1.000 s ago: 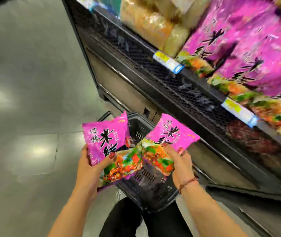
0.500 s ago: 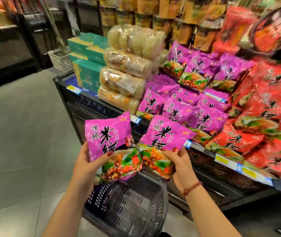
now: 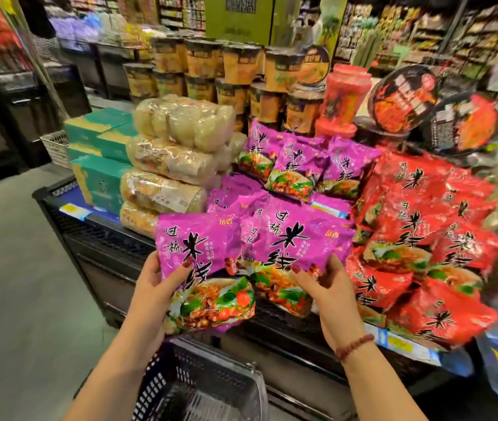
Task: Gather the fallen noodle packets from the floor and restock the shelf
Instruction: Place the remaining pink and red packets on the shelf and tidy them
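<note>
My left hand [image 3: 153,287] grips a purple noodle packet [image 3: 202,256] by its left edge, thumb on the front. My right hand [image 3: 323,287] holds a second purple noodle packet [image 3: 290,241] from below, just to the right of the first. Both packets hang upright in front of the black display shelf [image 3: 102,238], close to the pile of matching purple packets [image 3: 296,165] lying on it. The right packet partly hides the front of that pile.
Red noodle packets [image 3: 423,238] fill the shelf's right side. Clear-wrapped noodle bundles [image 3: 174,165] and teal boxes [image 3: 99,159] stand to the left, cup noodles [image 3: 235,74] behind. A black basket [image 3: 199,387] sits below my hands. Grey floor [image 3: 14,284] lies left.
The view has tilted up from the floor and basket to the shelf top. Both hands have risen with their packets toward the purple pile.
</note>
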{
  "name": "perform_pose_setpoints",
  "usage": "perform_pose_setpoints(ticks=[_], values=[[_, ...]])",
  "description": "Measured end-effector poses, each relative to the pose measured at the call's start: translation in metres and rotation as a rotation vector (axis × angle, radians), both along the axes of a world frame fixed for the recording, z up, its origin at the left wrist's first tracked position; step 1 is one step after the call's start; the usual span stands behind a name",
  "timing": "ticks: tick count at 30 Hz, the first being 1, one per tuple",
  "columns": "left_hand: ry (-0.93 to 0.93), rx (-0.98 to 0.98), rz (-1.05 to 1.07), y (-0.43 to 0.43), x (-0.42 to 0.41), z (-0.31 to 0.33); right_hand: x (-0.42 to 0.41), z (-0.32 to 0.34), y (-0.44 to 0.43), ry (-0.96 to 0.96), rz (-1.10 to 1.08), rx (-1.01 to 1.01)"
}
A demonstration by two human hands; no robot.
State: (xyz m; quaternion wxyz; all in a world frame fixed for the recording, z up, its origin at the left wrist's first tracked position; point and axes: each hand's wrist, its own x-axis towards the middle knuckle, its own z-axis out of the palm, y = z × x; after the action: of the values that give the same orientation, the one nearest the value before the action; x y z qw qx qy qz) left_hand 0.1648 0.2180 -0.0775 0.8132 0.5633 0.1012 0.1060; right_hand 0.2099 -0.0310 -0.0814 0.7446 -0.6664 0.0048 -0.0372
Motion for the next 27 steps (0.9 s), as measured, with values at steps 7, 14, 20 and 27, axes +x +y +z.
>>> perform_pose_setpoints(ticks=[7,14,20,27], values=[[-0.021,0.042,-0.03,-0.029,0.076,0.016,0.071,0.022,-0.032,-0.022,-0.001,-0.011],[0.038,0.099,-0.014,-0.042,0.136,0.01,0.131,0.001,-0.048,0.042,-0.051,-0.012],[0.093,0.149,0.0,-0.04,0.165,0.007,0.165,0.003,-0.058,0.04,-0.208,0.013],[0.091,0.073,-0.04,-0.021,0.174,0.01,0.213,0.035,-0.075,-0.064,-0.428,-0.243]])
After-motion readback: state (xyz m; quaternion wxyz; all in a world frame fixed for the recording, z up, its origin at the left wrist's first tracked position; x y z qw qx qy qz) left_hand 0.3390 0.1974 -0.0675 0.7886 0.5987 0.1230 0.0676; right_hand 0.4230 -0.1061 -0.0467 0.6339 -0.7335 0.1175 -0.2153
